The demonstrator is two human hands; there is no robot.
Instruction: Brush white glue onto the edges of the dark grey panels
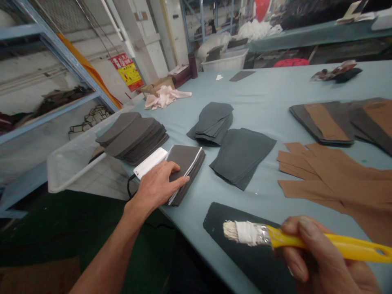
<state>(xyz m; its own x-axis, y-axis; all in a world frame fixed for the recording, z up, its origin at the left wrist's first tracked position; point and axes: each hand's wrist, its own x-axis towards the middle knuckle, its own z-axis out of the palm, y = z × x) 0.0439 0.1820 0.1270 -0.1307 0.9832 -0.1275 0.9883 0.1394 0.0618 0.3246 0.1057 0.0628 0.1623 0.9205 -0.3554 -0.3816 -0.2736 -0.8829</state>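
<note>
My left hand [157, 181] rests on a stack of dark brown cut pieces [185, 157] at the table's near edge. Its thumb and forefinger are apart, with the thumb by the stack's white-lined edge; the other fingertips are hard to see. A white flat box-like thing with a black cord [150, 162] lies beside that stack. In my right hand [321, 255] is a yellow-handled paintbrush [280, 237], its ferrule wrapped in white and its bristles pointing left. Below the brush lies a dark, rounded-corner piece [226, 241], partly hidden by the brush and hand.
Stacks of dark panels stand at the left [134, 139] and centre [241, 157]. Brown strips [333, 175] spread at the right, near dark panels with brown bands [324, 122]. Pink cloth [165, 97] lies farther back. A white plastic bin [70, 171] adjoins the table's left edge.
</note>
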